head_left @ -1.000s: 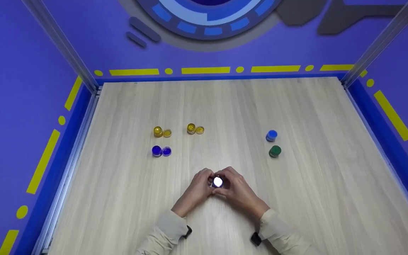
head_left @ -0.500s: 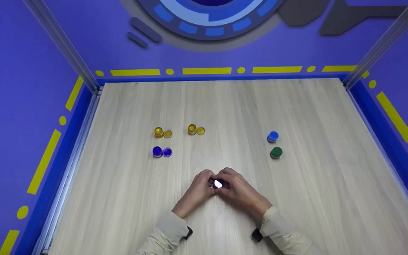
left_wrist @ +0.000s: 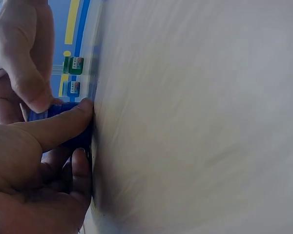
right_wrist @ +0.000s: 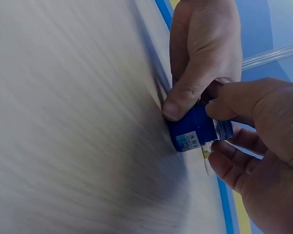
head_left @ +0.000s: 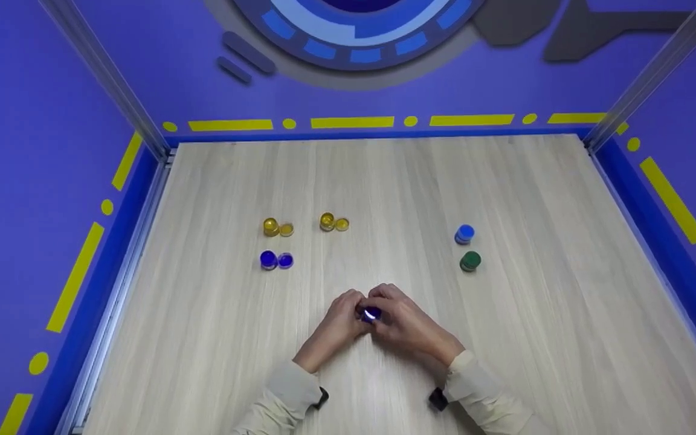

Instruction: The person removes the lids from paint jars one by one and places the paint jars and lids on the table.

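Between the two hands, low at the table's near middle, is a dark blue paint jar (head_left: 371, 315) with a small printed label (right_wrist: 188, 141). My left hand (head_left: 342, 313) grips the jar's body low down, its thumb (right_wrist: 173, 109) along the side close to the tabletop. My right hand (head_left: 407, 323) curls thumb and fingers round the jar's upper end at the ridged neck (right_wrist: 224, 130). A bright white crescent shows on the jar's top in the head view; the right fingers hide part of that top.
Two yellow jars (head_left: 270, 226) (head_left: 327, 222) and a violet-blue jar (head_left: 268, 260) stand left, each with a round lid beside it. A light blue jar (head_left: 464, 234) and a green jar (head_left: 470, 261) stand right. Blue walls (head_left: 348, 103) enclose the wooden table (head_left: 384, 181).
The white round on the jar's top has shrunk to a thin crescent as the right fingers moved over it. The left hand has stayed nearly still, holding the jar.
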A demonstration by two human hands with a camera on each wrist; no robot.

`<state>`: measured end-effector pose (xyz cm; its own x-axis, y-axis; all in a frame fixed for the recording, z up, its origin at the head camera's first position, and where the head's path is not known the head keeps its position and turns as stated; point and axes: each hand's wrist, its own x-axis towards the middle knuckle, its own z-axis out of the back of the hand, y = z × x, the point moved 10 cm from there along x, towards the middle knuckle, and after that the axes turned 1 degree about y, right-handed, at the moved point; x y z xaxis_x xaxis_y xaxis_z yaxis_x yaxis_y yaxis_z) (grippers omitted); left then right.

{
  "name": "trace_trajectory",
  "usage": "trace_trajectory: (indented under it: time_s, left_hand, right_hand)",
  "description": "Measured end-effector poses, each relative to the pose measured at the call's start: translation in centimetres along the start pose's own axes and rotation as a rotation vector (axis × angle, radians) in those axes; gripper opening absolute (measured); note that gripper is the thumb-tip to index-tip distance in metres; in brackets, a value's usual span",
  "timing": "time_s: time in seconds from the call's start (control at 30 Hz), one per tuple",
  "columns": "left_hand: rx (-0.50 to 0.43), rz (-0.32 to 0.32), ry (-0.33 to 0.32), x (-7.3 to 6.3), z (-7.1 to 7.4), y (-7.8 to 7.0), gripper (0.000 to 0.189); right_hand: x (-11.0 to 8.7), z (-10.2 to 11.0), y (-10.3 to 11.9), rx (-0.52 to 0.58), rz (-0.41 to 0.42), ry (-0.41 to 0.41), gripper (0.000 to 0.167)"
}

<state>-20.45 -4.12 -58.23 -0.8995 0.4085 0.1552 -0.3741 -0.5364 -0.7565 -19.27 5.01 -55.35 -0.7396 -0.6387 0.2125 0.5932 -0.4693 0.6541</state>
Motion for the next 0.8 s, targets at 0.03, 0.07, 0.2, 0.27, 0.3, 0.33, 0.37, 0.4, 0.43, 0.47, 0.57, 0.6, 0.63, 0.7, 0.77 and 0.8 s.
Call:
trace_trajectory:
  time_s: [0.03, 0.07, 0.2, 0.27, 0.3, 0.33, 0.37, 0.4, 0.43, 0.47, 0.57, 0.6, 0.63, 0.7, 0.77, 0.8]
  left_hand:
    - [0.007, 0.004, 0.004, 0.0, 0.0, 0.0, 0.030]
    - [0.017, 0.006, 0.004, -0.1, 0.0, -0.1, 0.030]
    - [0.043, 0.016, -0.007, -0.2, 0.0, -0.1, 0.031]
    - [0.046, 0.020, -0.016, -0.3, -0.1, -0.1, 0.031]
    - [0.044, 0.022, -0.019, -0.3, -0.1, -0.1, 0.031]
    - [0.041, 0.022, -0.021, -0.3, -0.1, -0.2, 0.031]
    - [0.039, 0.020, -0.026, -0.3, -0.1, -0.3, 0.031]
    - [0.039, 0.016, -0.031, -0.3, -0.1, -0.4, 0.030]
    - [0.038, 0.019, -0.037, -0.4, -0.2, -0.4, 0.030]
    - [0.040, 0.017, -0.043, -0.4, -0.2, -0.5, 0.029]
    - [0.056, 0.016, -0.062, -0.6, -0.2, -0.7, 0.028]
    - [0.061, 0.019, -0.066, -0.6, -0.2, -0.7, 0.029]
    - [0.069, 0.017, -0.069, -0.6, -0.3, -0.8, 0.030]
    - [0.084, 0.017, -0.074, -0.7, -0.3, -1.0, 0.030]
    - [0.100, 0.019, -0.079, -0.8, -0.4, -1.2, 0.031]
    - [0.107, 0.023, -0.081, -0.9, -0.4, -1.4, 0.032]
  right_hand:
    - [0.0, 0.2, 0.1, 0.000, 0.015, -0.015, 0.037]
    - [0.0, 0.4, 0.3, -0.003, 0.031, -0.032, 0.037]
    - [0.0, 1.2, 0.5, 0.043, 0.060, -0.094, 0.036]
    - [0.0, 1.6, 0.5, 0.090, 0.063, -0.128, 0.036]
    - [0.0, 1.8, 0.5, 0.110, 0.065, -0.146, 0.035]
    - [0.0, 2.0, 0.4, 0.128, 0.068, -0.168, 0.035]
    - [-0.1, 2.3, 0.4, 0.141, 0.071, -0.187, 0.036]
    - [-0.2, 2.5, 0.4, 0.147, 0.073, -0.207, 0.037]
    - [-0.3, 2.7, 0.3, 0.148, 0.074, -0.223, 0.039]
    - [-0.4, 2.9, 0.3, 0.147, 0.073, -0.237, 0.040]
    - [-0.8, 3.5, 0.1, 0.149, 0.062, -0.276, 0.043]
    - [-1.0, 3.7, 0.0, 0.155, 0.056, -0.291, 0.043]
    - [-1.1, 4.0, -0.2, 0.161, 0.049, -0.309, 0.043]
    - [-1.5, 4.5, -0.5, 0.177, 0.036, -0.353, 0.043]
    - [-1.9, 5.1, -0.7, 0.193, 0.028, -0.396, 0.042]
    - [-2.1, 5.4, -0.9, 0.204, 0.023, -0.415, 0.042]
